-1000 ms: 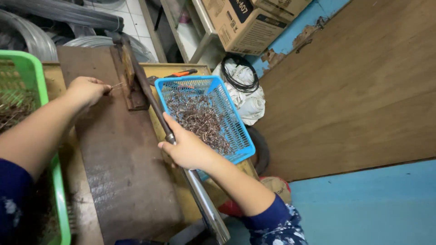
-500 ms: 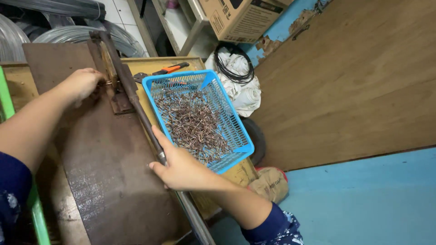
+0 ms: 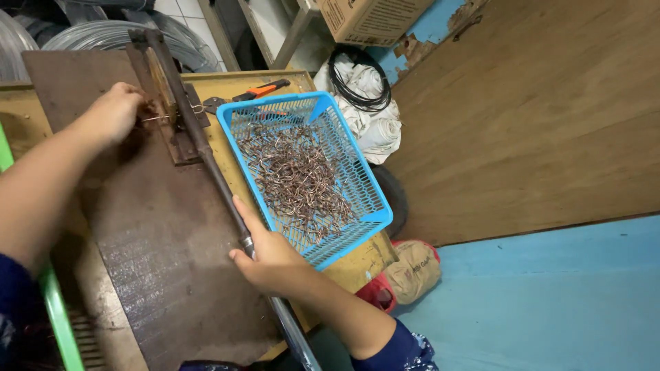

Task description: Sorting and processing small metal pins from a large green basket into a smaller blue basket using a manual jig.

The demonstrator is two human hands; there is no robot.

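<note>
Now swung a little lower than a second ago, with right hand (image 3: 269, 255) wrapped around long steel lever (image 3: 220, 180), running from pivot block (image 3: 170, 96) at far left toward near right across brown metal plate (image 3: 148, 227), left hand (image 3: 113, 113) pinching bent wire piece (image 3: 157, 118) at block beside blue basket (image 3: 375, 218) of hooks.

L hand (image 3: 113, 113) pinched shut; R hand (image 3: 268, 257) gripping.

Two hands, left (image 3: 113, 110) and right (image 3: 268, 257), one blue basket (image 3: 375, 213), one lever bar (image 3: 206, 151), one cardboard box (image 3: 371, 17)
</note>
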